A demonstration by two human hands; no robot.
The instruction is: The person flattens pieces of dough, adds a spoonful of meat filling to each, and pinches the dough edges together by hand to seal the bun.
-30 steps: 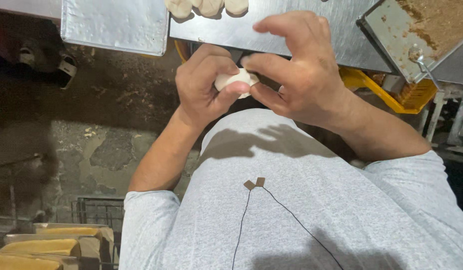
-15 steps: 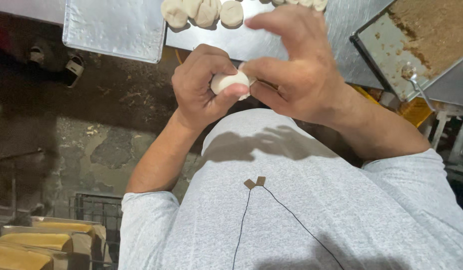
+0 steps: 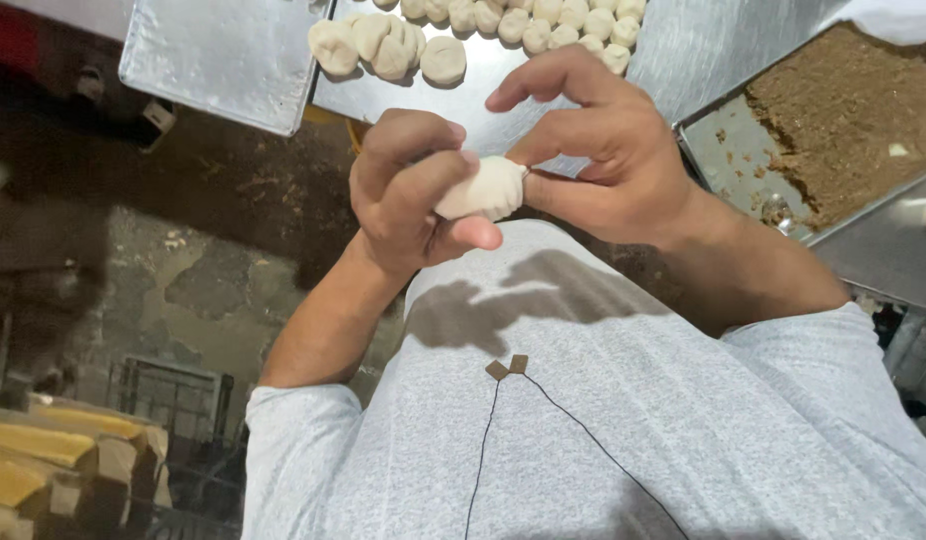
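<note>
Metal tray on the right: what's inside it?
The metal tray holds a slab of brown crumbly filling, with crumbs and a bare patch of metal near its lower left corner. Its far right end runs out of frame. The tray floor under the filling is covered.

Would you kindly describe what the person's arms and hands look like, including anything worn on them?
Both hands, the left hand and the right hand, are bare: no gloves, rings or watch show. The forearms are uncovered too. Short sleeves of a light grey, speckled shirt end near the elbows.
</note>
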